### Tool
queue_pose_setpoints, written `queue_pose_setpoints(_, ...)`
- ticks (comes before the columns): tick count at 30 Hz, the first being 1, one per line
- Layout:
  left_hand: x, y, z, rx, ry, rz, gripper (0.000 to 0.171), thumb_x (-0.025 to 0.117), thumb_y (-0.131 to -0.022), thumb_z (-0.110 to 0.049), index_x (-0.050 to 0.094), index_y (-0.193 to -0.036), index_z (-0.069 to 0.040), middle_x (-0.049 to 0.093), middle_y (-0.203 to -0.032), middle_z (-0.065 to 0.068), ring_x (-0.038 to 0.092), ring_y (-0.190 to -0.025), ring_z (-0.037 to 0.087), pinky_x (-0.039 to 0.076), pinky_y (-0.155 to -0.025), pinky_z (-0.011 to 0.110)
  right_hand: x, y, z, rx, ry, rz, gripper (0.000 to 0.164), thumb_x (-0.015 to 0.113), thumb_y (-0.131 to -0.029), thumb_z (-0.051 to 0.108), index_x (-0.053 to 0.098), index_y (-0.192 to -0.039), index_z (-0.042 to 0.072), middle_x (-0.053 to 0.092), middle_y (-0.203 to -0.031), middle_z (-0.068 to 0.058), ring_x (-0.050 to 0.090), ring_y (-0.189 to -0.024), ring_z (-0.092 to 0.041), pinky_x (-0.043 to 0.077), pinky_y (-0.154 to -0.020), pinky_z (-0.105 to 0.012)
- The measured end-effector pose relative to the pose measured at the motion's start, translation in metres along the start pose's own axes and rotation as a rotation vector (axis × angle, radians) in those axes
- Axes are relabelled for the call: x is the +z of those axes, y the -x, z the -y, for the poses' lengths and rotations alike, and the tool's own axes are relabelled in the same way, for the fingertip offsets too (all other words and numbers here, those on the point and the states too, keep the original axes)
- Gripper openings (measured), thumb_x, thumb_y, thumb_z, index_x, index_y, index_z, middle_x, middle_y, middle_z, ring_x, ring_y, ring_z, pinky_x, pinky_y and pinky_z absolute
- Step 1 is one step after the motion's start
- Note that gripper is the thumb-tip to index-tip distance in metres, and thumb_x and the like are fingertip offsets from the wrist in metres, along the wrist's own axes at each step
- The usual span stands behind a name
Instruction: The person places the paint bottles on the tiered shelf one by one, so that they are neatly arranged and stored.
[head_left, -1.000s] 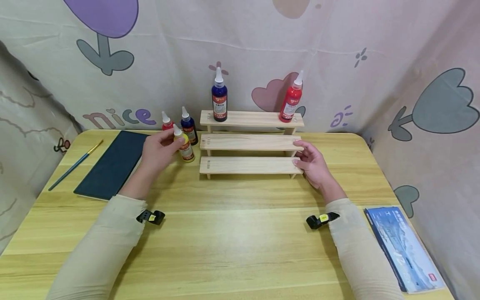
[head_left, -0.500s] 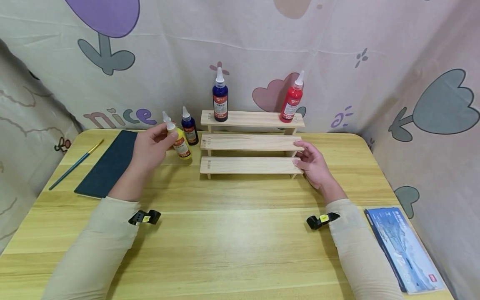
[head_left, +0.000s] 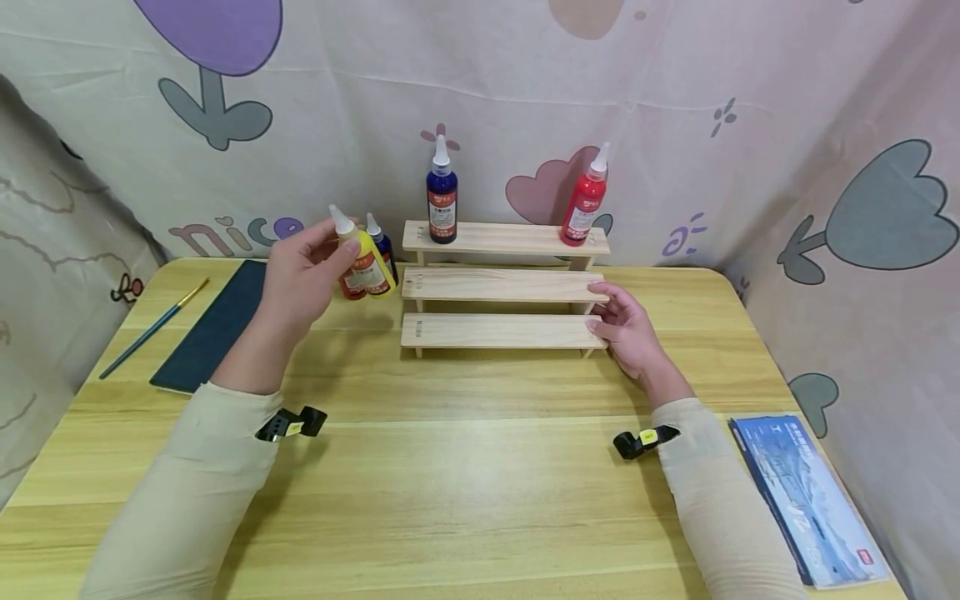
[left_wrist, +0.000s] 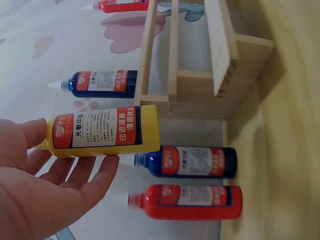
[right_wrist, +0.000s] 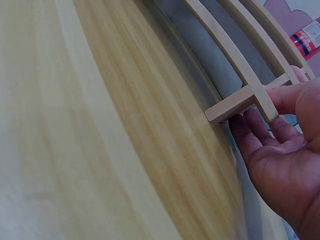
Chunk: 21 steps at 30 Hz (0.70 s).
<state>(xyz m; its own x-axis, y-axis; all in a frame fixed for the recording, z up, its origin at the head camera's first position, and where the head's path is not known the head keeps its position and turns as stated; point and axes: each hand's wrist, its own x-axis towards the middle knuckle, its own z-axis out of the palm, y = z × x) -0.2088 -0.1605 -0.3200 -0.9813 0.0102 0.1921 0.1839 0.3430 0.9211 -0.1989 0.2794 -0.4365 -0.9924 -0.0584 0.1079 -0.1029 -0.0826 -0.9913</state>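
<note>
My left hand (head_left: 296,279) holds a yellow ink bottle (left_wrist: 102,131) near its neck, between thumb and fingers. The bottle leans with its white nozzle up and to the left, raised above the table. Behind it stand a small blue ink bottle (left_wrist: 192,161) and a red ink bottle (left_wrist: 195,201), both partly covered in the head view. At the right end of the three-tier wooden rack (head_left: 502,285), my right hand (head_left: 632,333) grips the lower tiers, thumb on the bottom shelf board. A blue bottle (head_left: 442,204) and a red bottle (head_left: 583,207) stand on the top tier.
To the left lie a dark notebook (head_left: 210,333) and a blue paintbrush (head_left: 153,329). A blue-and-white booklet (head_left: 810,500) lies at the table's right edge. Patterned cloth (head_left: 480,100) hangs close behind the rack and along both sides.
My left hand has shifted left, then lifted the yellow ink bottle off the table and tilted it. The small red bottle's base now shows below that hand. My right hand stays on the rack.
</note>
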Motion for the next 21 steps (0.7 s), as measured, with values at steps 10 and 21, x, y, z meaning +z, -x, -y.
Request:
queue_pose_setpoints(10, 0.018, -0.009, -0.014, 0.034, 0.065, 0.029, 0.036, 0.062, -0.101, -0.023, 0.063, -0.136, -0.015, 0.061, -0.131, 0.004, 0.055, -0.117, 0.020, 0.046, -0.101, 0.043, -0.001, 0.000, -0.001, -0.006, 0.007, 0.000, 0.063, 0.054, -0.082, -0.029, 0.061, -0.131, 0.011, 0.058, -0.125, -0.007, 0.051, -0.112, -0.029, 0.050, -0.085, -0.027)
queue_pose_setpoints(21, 0.042, -0.022, -0.021, -0.001, 0.107, 0.105, 0.036, 0.061, -0.101, -0.022, 0.063, -0.136, -0.016, 0.060, -0.132, 0.003, 0.055, -0.119, 0.020, 0.046, -0.102, 0.038, 0.000, 0.000, -0.001, -0.025, -0.002, 0.015, 0.059, 0.054, -0.083, -0.028, 0.060, -0.130, 0.007, 0.058, -0.125, -0.007, 0.049, -0.116, -0.038, 0.050, -0.084, -0.025)
